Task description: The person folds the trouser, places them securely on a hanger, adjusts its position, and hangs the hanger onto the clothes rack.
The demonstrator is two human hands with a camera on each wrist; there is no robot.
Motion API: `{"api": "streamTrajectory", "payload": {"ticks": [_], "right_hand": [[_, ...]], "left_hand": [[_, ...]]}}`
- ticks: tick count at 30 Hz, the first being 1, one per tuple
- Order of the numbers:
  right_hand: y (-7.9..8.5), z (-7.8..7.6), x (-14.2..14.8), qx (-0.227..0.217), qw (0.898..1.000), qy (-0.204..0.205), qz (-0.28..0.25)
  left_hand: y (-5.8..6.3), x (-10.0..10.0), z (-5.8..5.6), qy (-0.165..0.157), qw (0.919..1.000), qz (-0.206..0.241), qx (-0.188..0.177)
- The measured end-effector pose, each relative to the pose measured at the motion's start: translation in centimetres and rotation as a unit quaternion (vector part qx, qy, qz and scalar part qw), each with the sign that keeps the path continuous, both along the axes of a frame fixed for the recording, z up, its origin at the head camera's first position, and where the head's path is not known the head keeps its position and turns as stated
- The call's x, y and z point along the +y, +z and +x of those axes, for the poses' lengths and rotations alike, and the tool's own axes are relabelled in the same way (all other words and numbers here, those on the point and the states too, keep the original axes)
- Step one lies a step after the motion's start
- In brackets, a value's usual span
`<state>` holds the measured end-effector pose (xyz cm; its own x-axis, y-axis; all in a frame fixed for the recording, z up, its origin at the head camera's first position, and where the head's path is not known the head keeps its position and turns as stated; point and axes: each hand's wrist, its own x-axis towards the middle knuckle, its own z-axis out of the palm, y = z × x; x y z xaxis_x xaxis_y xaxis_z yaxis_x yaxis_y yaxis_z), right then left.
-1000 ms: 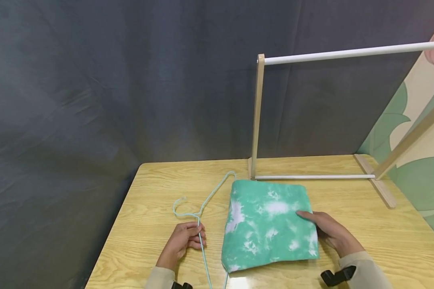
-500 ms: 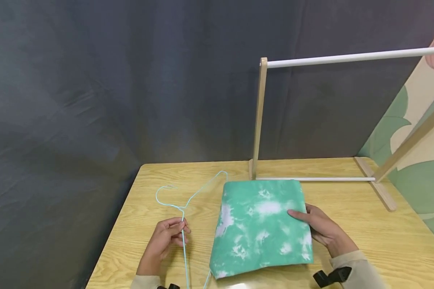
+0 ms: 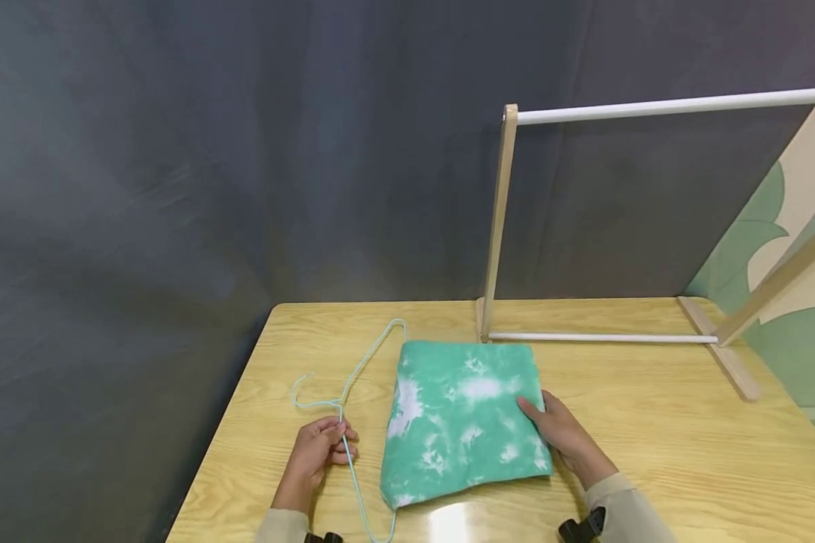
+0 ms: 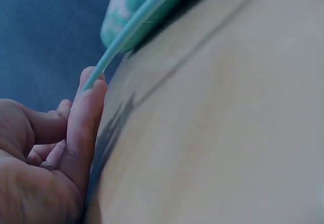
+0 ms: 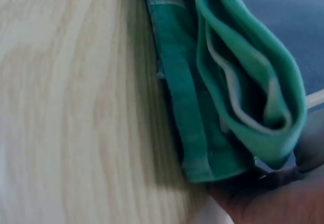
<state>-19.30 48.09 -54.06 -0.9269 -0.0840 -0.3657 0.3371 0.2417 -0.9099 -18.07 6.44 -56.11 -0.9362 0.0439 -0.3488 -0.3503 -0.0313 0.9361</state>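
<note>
A light-blue wire hanger (image 3: 355, 377) is in the left half of the table, its hook pointing left. My left hand (image 3: 318, 452) pinches it just below the neck between thumb and fingers; the left wrist view shows the wire (image 4: 132, 26) at the fingertips. A folded green-and-white tie-dyed garment (image 3: 465, 422) covers the right part of the hanger. My right hand (image 3: 570, 437) grips the garment's right edge, thumb on top and fingers underneath. Several folded layers (image 5: 243, 92) and a stitched hem show in the right wrist view. What kind of garment it is, I cannot tell.
A rack with wooden posts (image 3: 499, 226) and a white top rail (image 3: 652, 109) stands at the back right. Its lower white bar (image 3: 604, 338) runs just behind the garment. A dark curtain (image 3: 312, 151) hangs behind the wooden table (image 3: 652, 452).
Both hands have shifted left with the hanger and the garment. The hook rose a little at half a second ago and is lower again now. The grip of each hand looks the same.
</note>
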Motion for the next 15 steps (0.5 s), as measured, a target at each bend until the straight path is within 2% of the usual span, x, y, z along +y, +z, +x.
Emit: {"api": "streamTrajectory", "payload": {"ticks": [3, 6, 11, 13, 15], "right_hand": [[-0.3, -0.1, 0.0, 0.003, 1.0, -0.005, -0.004], [-0.5, -0.2, 0.3, -0.003, 1.0, -0.016, 0.008], [-0.3, 0.2, 1.4, -0.032, 0.999, 0.005, 0.036], [-0.2, 0.5, 2.2, -0.046, 0.998, 0.022, 0.028], [-0.4, 1.0, 2.9, -0.06, 0.997, 0.043, 0.007]], "left_hand": [[0.5, -0.8, -0.9, 0.018, 0.9996, -0.021, -0.007], [0.6, -1.3, -1.5, 0.019, 0.999, -0.039, -0.014], [0.3, -0.8, -1.8, 0.022, 0.9972, -0.072, -0.002], [0.5, -0.5, -1.6, 0.024, 0.9935, -0.111, 0.006], [1.0, -0.1, -1.3, 0.022, 0.9844, -0.173, 0.023]]}}
